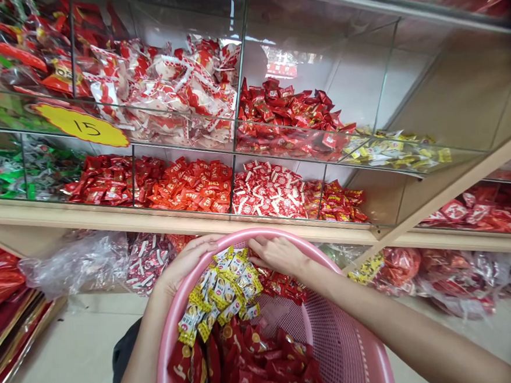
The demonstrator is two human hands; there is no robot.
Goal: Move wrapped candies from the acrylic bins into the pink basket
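A round pink plastic basket (347, 325) with a perforated wall fills the lower middle of the view. My left hand (184, 266) grips its far left rim. Inside it, near the far rim, my right hand (281, 255) is bent inward with curled fingers. Those fingertips lie between the yellow-and-white wrapped candies (227, 287) and a small heap of red wrapped candies (283, 284), and what they pinch is hidden. Larger dark red candy packets (267, 360) with orange-slice pictures cover the near part of the basket.
Glass-divided shelves hold red candies (289, 113), white-and-red packets (165, 93) and a few yellow candies (401, 149). A yellow price tag (82, 125) reads 15. Below the wooden shelf edge (86, 218), plastic bags of candy (457, 270) lie on the floor (103, 336).
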